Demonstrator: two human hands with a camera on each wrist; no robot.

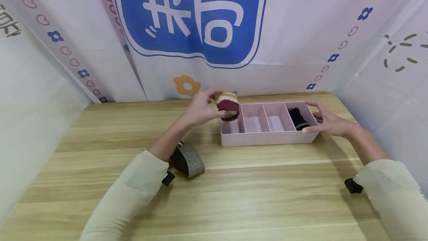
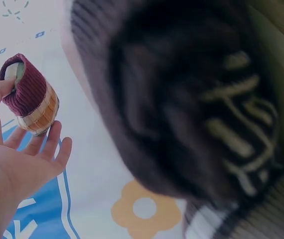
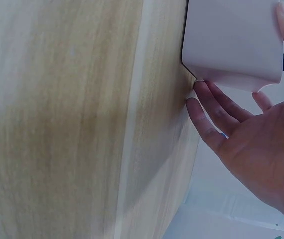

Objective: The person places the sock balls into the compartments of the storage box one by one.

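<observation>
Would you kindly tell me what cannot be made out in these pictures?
Head view: part of the leftmost compartment, hidden by the maroon bundle and the left hand.
Head view: part of the grey-and-black bundle, covered by the left forearm.
Left wrist view: the detail of the dark knitted thing, blurred near the camera.
Right wrist view: the rest of the pink box, cut off by the top edge.

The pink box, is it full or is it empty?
Partly filled: the pink box holds a black bundle in its rightmost compartment; both middle ones are empty. The maroon bundle partly hides the leftmost; cannot tell.
</observation>
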